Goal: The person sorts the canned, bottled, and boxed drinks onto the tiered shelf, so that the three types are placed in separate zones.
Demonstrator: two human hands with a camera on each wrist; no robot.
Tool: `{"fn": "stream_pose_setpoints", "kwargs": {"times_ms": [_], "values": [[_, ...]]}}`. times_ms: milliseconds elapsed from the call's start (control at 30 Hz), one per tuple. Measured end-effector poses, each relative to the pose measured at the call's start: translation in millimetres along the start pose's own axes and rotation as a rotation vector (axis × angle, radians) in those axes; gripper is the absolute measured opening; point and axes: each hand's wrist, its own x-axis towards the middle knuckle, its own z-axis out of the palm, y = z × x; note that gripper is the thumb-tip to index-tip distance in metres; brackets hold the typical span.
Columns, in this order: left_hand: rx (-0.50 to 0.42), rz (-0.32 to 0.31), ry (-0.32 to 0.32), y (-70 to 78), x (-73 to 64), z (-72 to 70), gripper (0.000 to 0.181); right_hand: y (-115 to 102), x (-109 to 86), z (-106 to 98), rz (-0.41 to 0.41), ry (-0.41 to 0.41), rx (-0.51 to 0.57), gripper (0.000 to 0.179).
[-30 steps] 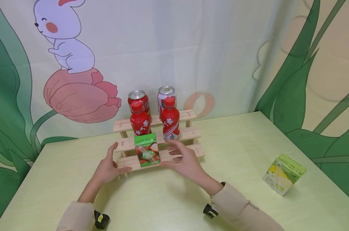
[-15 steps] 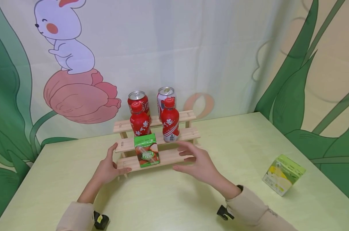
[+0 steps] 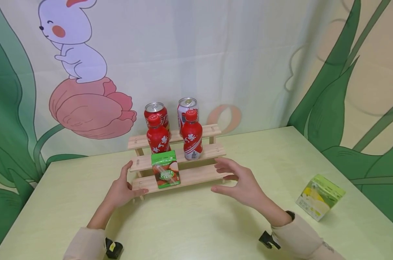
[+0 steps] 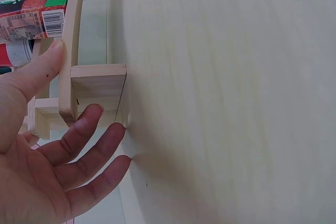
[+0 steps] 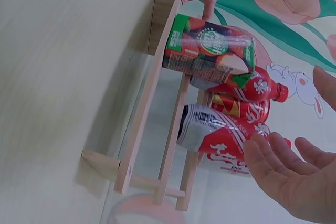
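A small three-tier wooden rack stands on the table. My left hand rests against its left end, the thumb on the lowest shelf's front edge and the other fingers loose in the left wrist view. On the lowest shelf stands a green-and-red juice carton, beside that thumb. Two red bottles are on the middle shelf; a red can and a white-and-red can are on the top one. My right hand, holding nothing, hovers by the rack's right end with fingers spread and bent slightly.
A green-and-yellow juice carton stands on the table at the right. Behind the rack hangs a printed curtain with a rabbit and flowers. Black strap ends show at both sleeves.
My right hand has moved away from the juice carton on the lowest shelf, to the right past the rack's end. That carton stays where it was, and my left hand has not moved.
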Motion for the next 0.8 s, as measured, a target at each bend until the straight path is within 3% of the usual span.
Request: {"fn": "stream_pose_setpoints", "kwargs": {"times_ms": [500, 800], "values": [[-0.001, -0.004, -0.002, 0.1, 0.1, -0.3, 0.107, 9, -14.8, -21, 0.035, 0.039, -0.005, 0.064], [-0.008, -0.012, -0.002, 1.2, -0.3, -1.1, 0.107, 17, -23.3, -36, 0.016, 0.069, -0.038, 0.062]]}}
